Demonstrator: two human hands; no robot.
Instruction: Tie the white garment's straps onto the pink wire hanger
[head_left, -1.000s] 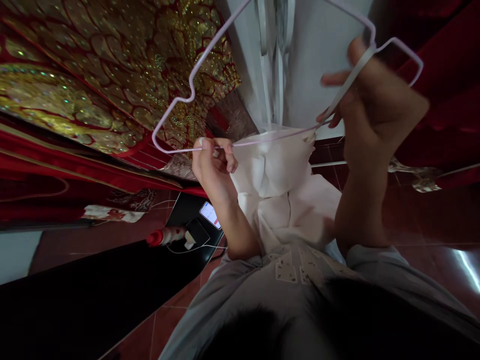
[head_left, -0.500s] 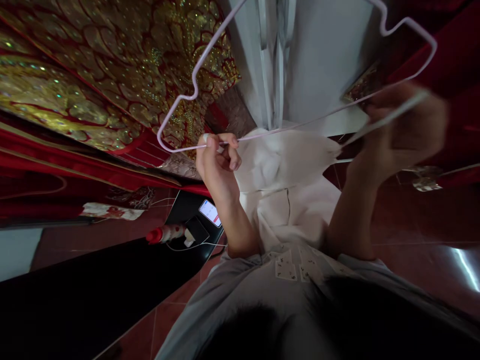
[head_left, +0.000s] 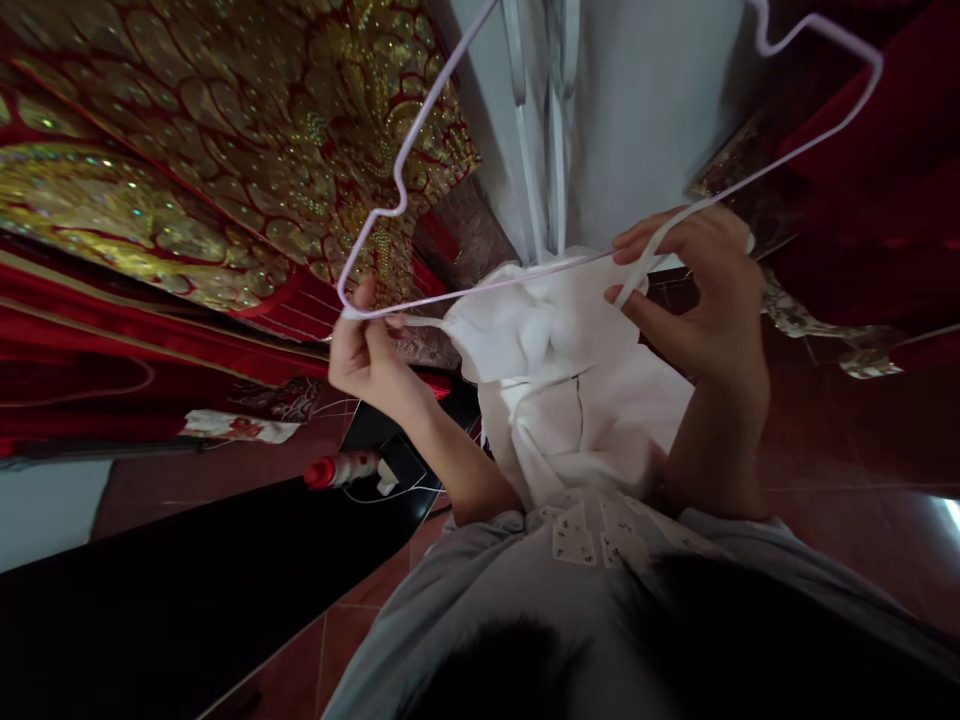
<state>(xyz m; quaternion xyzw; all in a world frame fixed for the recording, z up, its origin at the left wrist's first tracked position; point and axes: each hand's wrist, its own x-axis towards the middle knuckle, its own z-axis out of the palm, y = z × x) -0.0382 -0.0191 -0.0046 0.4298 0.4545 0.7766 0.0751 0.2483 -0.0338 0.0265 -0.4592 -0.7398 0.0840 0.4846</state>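
I hold a thin pale-pink wire hanger (head_left: 390, 205) up in front of me. My left hand (head_left: 365, 350) is closed on its lower left corner, pinching the bottom bar together with a thin white strap. A white garment (head_left: 570, 390) hangs from that bar and bunches down toward my chest. My right hand (head_left: 701, 290) grips the garment's other white strap (head_left: 651, 255) between thumb and fingers, right beside the hanger's bottom bar. The hanger's hook is out of view above.
Red garments with heavy gold embroidery (head_left: 225, 150) hang at the left, dark red fabric (head_left: 885, 200) at the right. A white wall corner (head_left: 600, 120) stands behind. On the reddish tiled floor (head_left: 825, 440) lie a red-and-white power strip (head_left: 341, 468) and a black surface (head_left: 150, 600).
My left hand slid left along the bottom bar to the hanger's corner. My right hand came back down and in with the strap, and the hanger tilted higher on the right.
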